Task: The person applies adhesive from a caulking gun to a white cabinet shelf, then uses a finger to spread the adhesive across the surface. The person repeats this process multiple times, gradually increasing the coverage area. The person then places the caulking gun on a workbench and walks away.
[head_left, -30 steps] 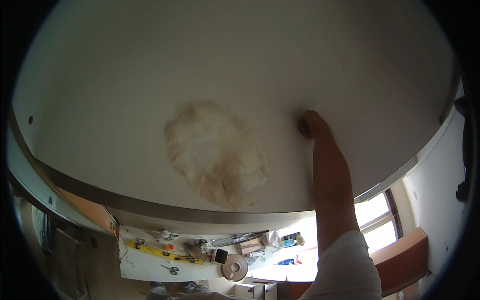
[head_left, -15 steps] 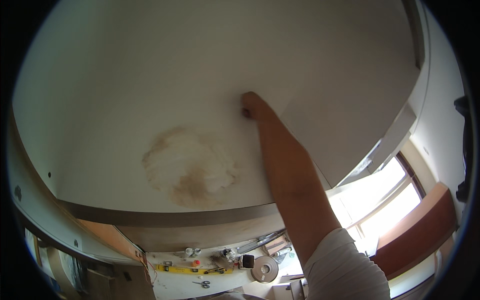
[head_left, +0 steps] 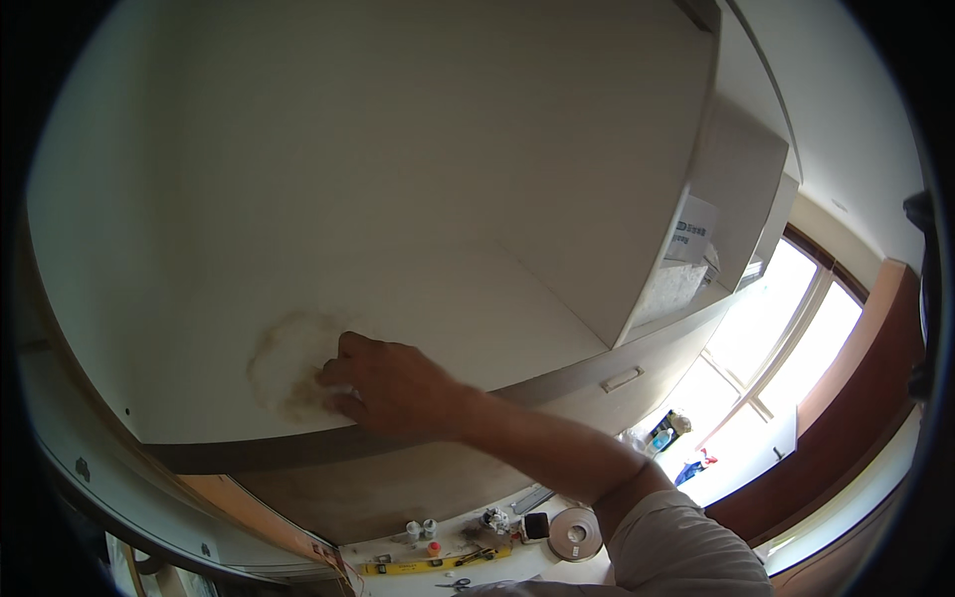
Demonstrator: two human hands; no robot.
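My right hand (head_left: 393, 386) reaches into a pale cabinet compartment and is over the right side of a brown ring-shaped stain (head_left: 288, 356) on its bottom panel (head_left: 468, 308). The fingers are curled and closed. A small whitish bit shows between them, too little to name. From the lower right the bare forearm crosses the cabinet's front edge (head_left: 418, 443). My left hand does not show.
Below lies a worktop with a yellow spirit level (head_left: 438, 566), scissors (head_left: 460, 583), a round brown disc (head_left: 576, 534) and small bottles (head_left: 421, 529). An upright divider (head_left: 617, 199) bounds the compartment at right; a box (head_left: 693, 229) stands beyond it. Bright windows (head_left: 766, 318) are further right.
My right hand has come from deeper in the compartment leftward and nearer, onto the stain. The view has shifted, and the neighbouring shelf with the box now shows.
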